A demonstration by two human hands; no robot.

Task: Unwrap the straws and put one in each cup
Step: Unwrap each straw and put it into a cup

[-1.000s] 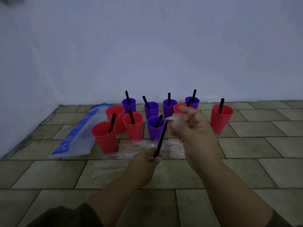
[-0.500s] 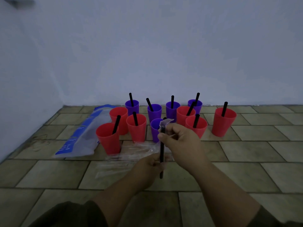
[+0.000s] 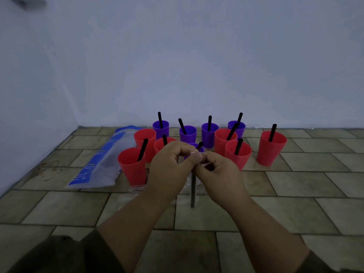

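Observation:
Both hands meet in front of the cups, fingertips pinched together on the top end of a black straw (image 3: 193, 191) that hangs straight down between my wrists. My left hand (image 3: 171, 164) and my right hand (image 3: 215, 171) touch each other, and a bit of clear wrapper (image 3: 197, 153) shows at the fingertips. Behind them stand several red cups and several purple cups, nearly all with a black straw in them. The red cup at the back left (image 3: 144, 137) shows no straw. A purple cup (image 3: 195, 145) is mostly hidden by my hands.
A clear plastic bag with blue print (image 3: 102, 160) lies left of the cups by the wall corner. Clear wrappers (image 3: 137, 189) lie on the tiled floor (image 3: 295, 186) under my hands, mostly hidden. One red cup (image 3: 270, 147) stands apart at the right.
My left hand slid up from the straw's lower part to its top end, joining my right hand. The straw swung from tilted to vertical and both hands drew nearer to me.

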